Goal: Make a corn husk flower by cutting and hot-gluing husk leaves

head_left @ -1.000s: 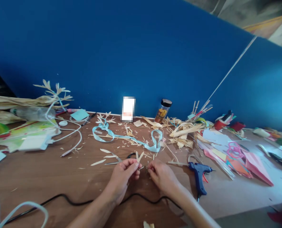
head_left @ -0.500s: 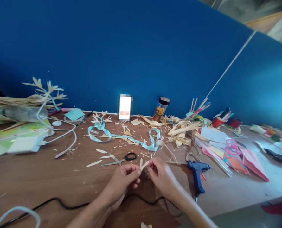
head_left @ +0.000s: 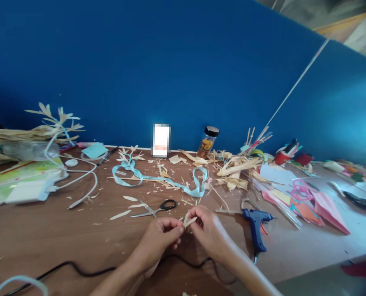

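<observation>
Between thumb and fingertips, my left hand pinches the lower end of some pale dried-husk petals, which fan out toward the right. My right hand is closed at their upper ends, its thumb and forefinger against one petal. On the table just left of my hands lie scissors with black handles, the blades apart. Several loose husk petals rest beside the blades. A light blue ribbon trails behind, tied at one end to a husk flower.
To the right lies a blue glue gun. A black cable runs under my forearms. Farther back are a black-lidded jar, dried husks and a blurred bright screen. A white charger sits left; pink paper lies right.
The petals in my fingers have tilted over to the right and now cross the right fingertips. My right hand has shifted slightly around them; my left keeps its pinch.
</observation>
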`<state>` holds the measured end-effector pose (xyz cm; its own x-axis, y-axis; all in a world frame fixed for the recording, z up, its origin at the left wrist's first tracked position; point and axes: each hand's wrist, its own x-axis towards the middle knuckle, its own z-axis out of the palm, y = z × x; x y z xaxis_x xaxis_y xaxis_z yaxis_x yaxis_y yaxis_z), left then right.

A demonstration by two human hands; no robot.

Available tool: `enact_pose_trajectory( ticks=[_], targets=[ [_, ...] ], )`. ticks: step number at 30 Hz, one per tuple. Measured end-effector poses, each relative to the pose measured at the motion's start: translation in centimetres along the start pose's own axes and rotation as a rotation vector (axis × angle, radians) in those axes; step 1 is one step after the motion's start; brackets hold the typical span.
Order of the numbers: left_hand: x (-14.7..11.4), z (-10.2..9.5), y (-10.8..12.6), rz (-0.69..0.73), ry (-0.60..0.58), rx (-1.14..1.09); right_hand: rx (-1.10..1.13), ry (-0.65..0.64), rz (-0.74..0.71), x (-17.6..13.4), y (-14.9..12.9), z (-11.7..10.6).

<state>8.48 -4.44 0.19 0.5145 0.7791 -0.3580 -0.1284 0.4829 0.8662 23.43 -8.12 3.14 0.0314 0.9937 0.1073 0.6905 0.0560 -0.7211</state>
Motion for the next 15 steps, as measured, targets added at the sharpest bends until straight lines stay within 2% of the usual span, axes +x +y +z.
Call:
enact_pose_trajectory(
  ticks=[4, 8, 11, 15],
  targets=[
    [-0.1, 0.1, 0.3, 0.031, 0.046, 0.006, 0.066, 0.008, 0.007, -0.3, -0.3, -0.9],
    [-0.3, 0.2, 0.8, 0.039, 0.113, 0.023, -0.002, 0.107, 0.059, -1.9, 1.3, -3.4],
    [-0.4, 0.3, 0.9, 0.038, 0.171, 0.051, -0.167, 0.264, 0.133, -4.3, 4.1, -6.0],
    [-0.2, 0.4, 0.5, 0.038, 0.2, 0.062, -0.57, 0.469, 0.328, -7.8, 8.2, -8.6]
  ],
)
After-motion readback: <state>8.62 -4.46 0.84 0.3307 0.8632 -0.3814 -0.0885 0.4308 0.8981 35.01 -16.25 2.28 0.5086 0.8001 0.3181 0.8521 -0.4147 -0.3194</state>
